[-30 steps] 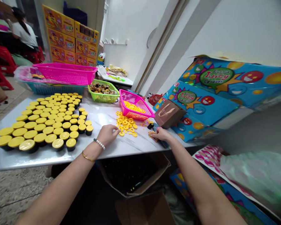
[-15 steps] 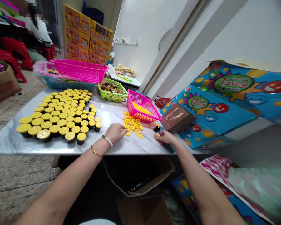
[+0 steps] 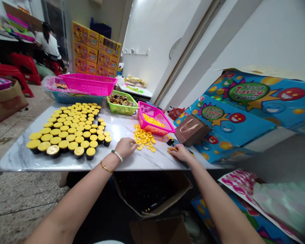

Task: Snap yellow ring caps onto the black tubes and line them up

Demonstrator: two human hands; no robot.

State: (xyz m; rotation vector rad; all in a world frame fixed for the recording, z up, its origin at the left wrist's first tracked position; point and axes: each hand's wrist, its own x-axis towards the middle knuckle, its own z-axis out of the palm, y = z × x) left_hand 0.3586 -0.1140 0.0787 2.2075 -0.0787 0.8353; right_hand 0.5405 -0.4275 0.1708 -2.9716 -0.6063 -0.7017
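My left hand (image 3: 126, 146) is low over the white marbled table, its fingers drawn together at the left edge of a loose pile of yellow plastic rings (image 3: 143, 136). What its fingertips hold, if anything, is too small to make out. To the right of the pile, my right hand (image 3: 180, 152) has its fingers closed on a small yellow piece (image 3: 171, 150), partly hidden by the fingers. A dark tool-like object (image 3: 170, 142) lies just behind and under that hand. Many black tubs with yellow lids (image 3: 71, 130) stand in close rows on the left.
A pink basket (image 3: 156, 127) of yellow rings sits behind the pile, beside a green basket (image 3: 123, 107) of small brown pieces. A brown box (image 3: 193, 129) and blue gum cartons (image 3: 234, 112) border the right. An open carton (image 3: 152, 189) lies below the table edge.
The view has shifted slightly, so the table and tubs appear a little lower and farther right. My hands stay at nearly the same places beside the rings and the dark object.
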